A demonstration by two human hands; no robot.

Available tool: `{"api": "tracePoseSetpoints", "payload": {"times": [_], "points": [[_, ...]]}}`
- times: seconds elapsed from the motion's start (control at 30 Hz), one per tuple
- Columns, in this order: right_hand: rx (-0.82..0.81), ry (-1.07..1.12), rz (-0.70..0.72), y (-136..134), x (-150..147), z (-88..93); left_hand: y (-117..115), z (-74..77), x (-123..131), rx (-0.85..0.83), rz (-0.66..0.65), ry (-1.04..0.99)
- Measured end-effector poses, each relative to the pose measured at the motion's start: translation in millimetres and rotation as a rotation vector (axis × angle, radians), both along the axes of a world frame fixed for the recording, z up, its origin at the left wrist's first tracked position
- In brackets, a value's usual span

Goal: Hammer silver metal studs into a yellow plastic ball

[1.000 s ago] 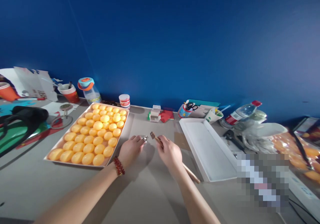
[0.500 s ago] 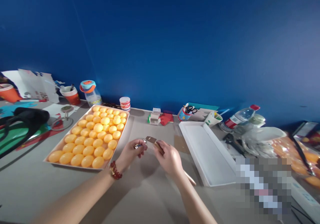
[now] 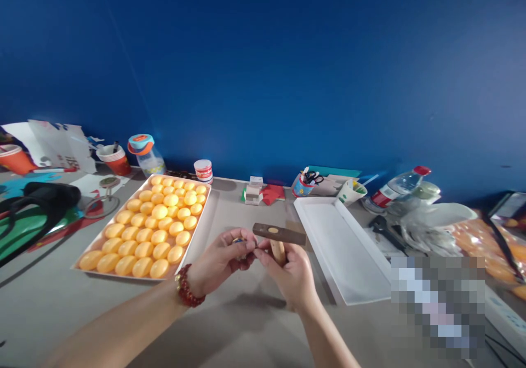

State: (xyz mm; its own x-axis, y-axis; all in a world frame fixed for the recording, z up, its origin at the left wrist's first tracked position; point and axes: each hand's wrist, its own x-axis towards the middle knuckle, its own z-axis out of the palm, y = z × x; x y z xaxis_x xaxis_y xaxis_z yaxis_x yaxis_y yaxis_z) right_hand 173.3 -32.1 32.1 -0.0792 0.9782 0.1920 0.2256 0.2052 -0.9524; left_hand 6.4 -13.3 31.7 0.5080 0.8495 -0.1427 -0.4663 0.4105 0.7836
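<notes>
A hammer [image 3: 283, 233] with a dark metal head and a pale wooden handle rests in my right hand [image 3: 293, 272], its head turned upward. My left hand [image 3: 228, 255], with a red bead bracelet [image 3: 189, 286] at the wrist, is closed around small shiny items, one partly blue; they are too small to name. The fingertips of both hands meet over the middle of the table, at a tiny thing between them that I cannot make out. To the left lies a shallow tray of orange balls [image 3: 159, 211].
A white tray [image 3: 345, 253] lies to the right. Along the blue wall stand a small tub [image 3: 203, 170], a small white box [image 3: 253, 191], a pen cup [image 3: 303, 187] and a plastic bottle [image 3: 396, 190]. Black scissors-like handles [image 3: 49, 203] lie far left.
My hands have come together so the fingertips meet. The hammer has turned in my right hand, its head now pointing to the right and fully visible.
</notes>
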Motion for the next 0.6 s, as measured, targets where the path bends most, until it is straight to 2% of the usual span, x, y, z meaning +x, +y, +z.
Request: {"api": "tracePoseSetpoints", "payload": {"times": [0.17,0.33,0.5,0.6], "points": [[-0.046,0.072,0.023,3,3,-0.5,7,-1.2,0,-0.042,-0.044,-0.079],[-0.286,0.307,0.192,6,5,1.8,13,-5.8,-2,-0.082,-0.011,-0.117],[-0.42,0.535,0.259,9,4,-3.1,17,-5.7,-3,0.026,-0.072,-0.086],[-0.434,0.611,0.24,13,6,-8.7,19,-7.7,-5,0.073,-0.018,-0.102]]}}
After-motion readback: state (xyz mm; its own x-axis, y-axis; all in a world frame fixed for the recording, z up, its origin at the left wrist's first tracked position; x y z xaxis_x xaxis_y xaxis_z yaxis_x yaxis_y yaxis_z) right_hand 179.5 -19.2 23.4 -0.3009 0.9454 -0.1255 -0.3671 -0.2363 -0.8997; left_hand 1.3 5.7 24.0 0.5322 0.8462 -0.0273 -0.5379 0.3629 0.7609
